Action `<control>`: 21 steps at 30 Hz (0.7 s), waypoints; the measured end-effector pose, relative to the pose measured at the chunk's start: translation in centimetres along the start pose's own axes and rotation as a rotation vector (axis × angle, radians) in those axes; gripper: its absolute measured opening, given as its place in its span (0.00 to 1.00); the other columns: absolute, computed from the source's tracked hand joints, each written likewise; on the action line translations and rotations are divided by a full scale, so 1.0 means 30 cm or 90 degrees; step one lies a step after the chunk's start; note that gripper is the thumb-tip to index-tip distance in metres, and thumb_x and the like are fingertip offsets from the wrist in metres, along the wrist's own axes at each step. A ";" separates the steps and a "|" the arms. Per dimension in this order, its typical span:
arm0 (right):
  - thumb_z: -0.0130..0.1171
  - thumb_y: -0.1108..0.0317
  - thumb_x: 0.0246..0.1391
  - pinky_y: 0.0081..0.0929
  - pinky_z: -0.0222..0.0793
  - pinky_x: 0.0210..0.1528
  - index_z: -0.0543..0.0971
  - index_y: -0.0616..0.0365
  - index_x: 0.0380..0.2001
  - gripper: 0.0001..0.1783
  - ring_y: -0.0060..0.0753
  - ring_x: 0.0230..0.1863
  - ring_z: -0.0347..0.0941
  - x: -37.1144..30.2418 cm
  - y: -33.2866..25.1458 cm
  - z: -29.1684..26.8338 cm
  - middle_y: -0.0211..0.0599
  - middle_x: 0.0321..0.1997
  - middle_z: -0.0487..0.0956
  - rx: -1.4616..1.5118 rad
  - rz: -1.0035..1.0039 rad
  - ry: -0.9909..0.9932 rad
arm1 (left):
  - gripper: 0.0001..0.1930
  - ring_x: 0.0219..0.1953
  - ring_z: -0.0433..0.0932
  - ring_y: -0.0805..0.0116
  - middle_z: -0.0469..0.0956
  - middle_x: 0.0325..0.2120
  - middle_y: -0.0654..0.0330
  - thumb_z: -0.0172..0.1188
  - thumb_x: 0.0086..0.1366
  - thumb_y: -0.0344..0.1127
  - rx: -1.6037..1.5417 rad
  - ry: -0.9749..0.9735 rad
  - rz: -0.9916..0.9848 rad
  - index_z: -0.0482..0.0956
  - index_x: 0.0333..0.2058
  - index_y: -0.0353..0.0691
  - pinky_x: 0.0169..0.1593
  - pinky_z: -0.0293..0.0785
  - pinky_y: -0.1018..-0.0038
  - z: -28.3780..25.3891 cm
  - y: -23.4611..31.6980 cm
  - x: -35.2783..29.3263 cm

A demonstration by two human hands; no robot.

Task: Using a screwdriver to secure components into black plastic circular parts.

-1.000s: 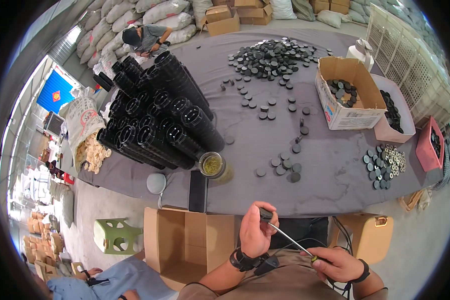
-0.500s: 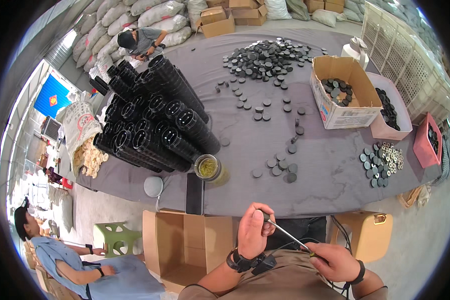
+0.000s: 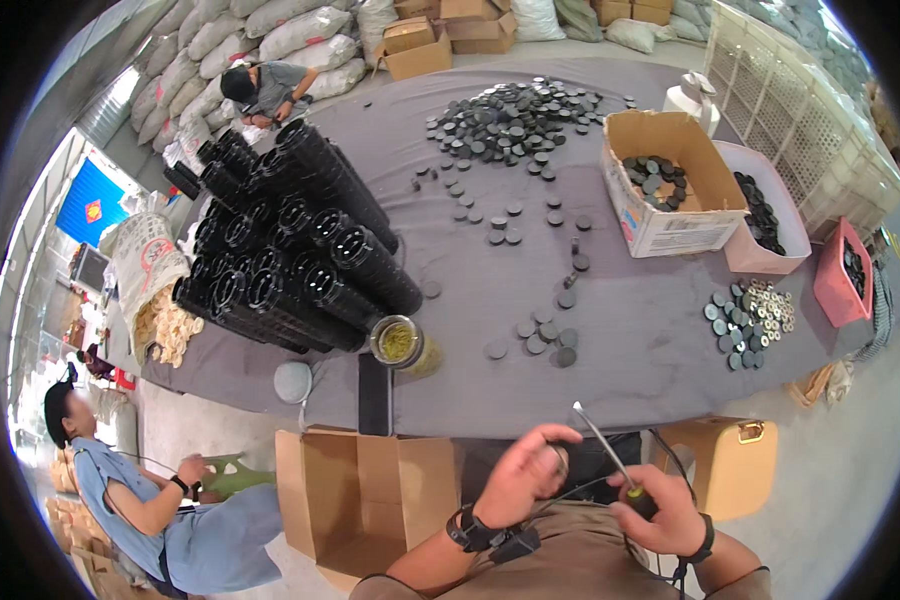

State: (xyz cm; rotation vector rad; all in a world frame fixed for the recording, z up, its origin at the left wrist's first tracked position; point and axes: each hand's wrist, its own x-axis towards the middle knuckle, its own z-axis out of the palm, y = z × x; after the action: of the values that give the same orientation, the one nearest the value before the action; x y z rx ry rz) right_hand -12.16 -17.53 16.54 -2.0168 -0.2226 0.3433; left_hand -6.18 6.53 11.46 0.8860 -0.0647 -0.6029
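Note:
My right hand (image 3: 660,515) is closed round the dark handle of a screwdriver (image 3: 606,440), with a yellow-green band by the handle. Its bare metal shaft slants up to the left, and the tip points over the near table edge. Beside it, my left hand (image 3: 526,475) has its fingers curled, with the index finger and thumb close together. Something small and greyish shows between them, too small to make out. The shaft does not touch the left hand. Several round dark caps (image 3: 545,330) lie on the table beyond both hands.
Stacked black tubes (image 3: 300,240), a jar with yellow-green contents (image 3: 400,345) and a black phone (image 3: 376,395) stand or lie left. A heap of caps (image 3: 510,120) is at the back, a cardboard box (image 3: 660,225) at right. An open carton (image 3: 360,500) sits below; a person (image 3: 160,500) sits left.
The screwdriver tip has come away from my left fingers, and its shaft now points more steeply upward. My left hand has turned and dropped slightly. The seated person's hands have risen.

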 end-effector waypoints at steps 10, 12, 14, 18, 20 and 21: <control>0.68 0.68 0.56 0.27 0.74 0.36 0.76 0.56 0.57 0.25 0.34 0.33 0.80 0.068 0.028 -0.008 0.39 0.39 0.83 0.070 0.013 -0.129 | 0.25 0.36 0.67 0.78 0.70 0.45 0.63 0.49 0.76 0.42 0.048 -0.119 -0.220 0.58 0.64 0.34 0.42 0.66 0.80 0.034 -0.081 -0.050; 0.65 0.68 0.59 0.27 0.73 0.35 0.76 0.57 0.55 0.21 0.25 0.33 0.78 0.083 0.047 -0.016 0.31 0.38 0.83 0.178 -0.124 -0.045 | 0.25 0.30 0.61 0.79 0.70 0.43 0.61 0.48 0.76 0.40 -0.038 -0.171 -0.140 0.58 0.65 0.34 0.36 0.60 0.82 0.020 -0.105 -0.038; 0.61 0.70 0.62 0.17 0.67 0.29 0.75 0.58 0.55 0.19 0.14 0.24 0.69 0.084 0.028 -0.062 0.29 0.38 0.80 0.373 0.106 -0.072 | 0.19 0.28 0.57 0.81 0.65 0.30 0.66 0.40 0.78 0.36 0.001 -0.186 -0.092 0.59 0.63 0.35 0.31 0.56 0.82 0.045 -0.096 -0.014; 0.62 0.73 0.60 0.16 0.66 0.22 0.76 0.55 0.53 0.18 0.15 0.19 0.70 0.156 0.108 -0.219 0.29 0.32 0.82 0.426 0.210 0.117 | 0.18 0.28 0.59 0.81 0.66 0.31 0.66 0.42 0.75 0.31 0.106 -0.094 -0.158 0.62 0.60 0.35 0.32 0.59 0.82 0.027 -0.125 0.005; 0.62 0.72 0.59 0.17 0.65 0.19 0.75 0.56 0.51 0.16 0.17 0.16 0.69 0.204 0.140 -0.351 0.35 0.33 0.83 0.403 0.146 0.265 | 0.17 0.29 0.60 0.81 0.67 0.32 0.66 0.43 0.75 0.31 0.123 -0.052 -0.179 0.62 0.60 0.35 0.33 0.59 0.82 0.017 -0.143 0.009; 0.61 0.70 0.61 0.17 0.65 0.19 0.74 0.58 0.51 0.16 0.18 0.15 0.68 0.240 0.153 -0.422 0.38 0.35 0.83 0.367 0.083 0.365 | 0.18 0.30 0.63 0.81 0.69 0.34 0.65 0.45 0.75 0.32 0.147 -0.062 -0.179 0.61 0.61 0.34 0.35 0.64 0.81 0.000 -0.159 0.014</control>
State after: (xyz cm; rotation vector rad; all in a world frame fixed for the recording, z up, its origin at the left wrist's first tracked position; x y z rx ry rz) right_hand -1.08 -28.05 16.80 -1.4797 0.3351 -0.0986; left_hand -8.05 4.03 7.84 1.0996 -0.1001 -0.9150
